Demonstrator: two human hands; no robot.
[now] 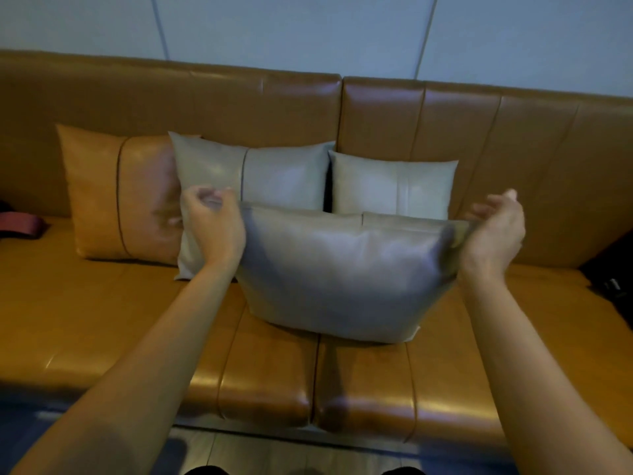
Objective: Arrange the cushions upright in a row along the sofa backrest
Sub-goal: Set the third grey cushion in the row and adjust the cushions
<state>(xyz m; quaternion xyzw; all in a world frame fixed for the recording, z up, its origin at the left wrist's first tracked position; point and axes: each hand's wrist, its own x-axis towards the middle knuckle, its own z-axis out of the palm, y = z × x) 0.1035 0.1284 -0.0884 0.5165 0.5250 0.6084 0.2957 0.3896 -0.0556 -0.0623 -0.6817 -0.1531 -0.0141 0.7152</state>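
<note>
Cushions numbered four: one tan cushion [120, 197] and two grey cushions [253, 186] [394, 186] stood against the backrest [479, 132] toward 12 o'clock. The fourth cushion [342, 275], blurred, apparently touched the seat [102, 320], its top corners pinched by the left hand [212, 224] and right hand [496, 228].

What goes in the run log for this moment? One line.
left hand: grips grey cushion top corner | right hand: grips other corner | backrest: three cushions upright
</note>
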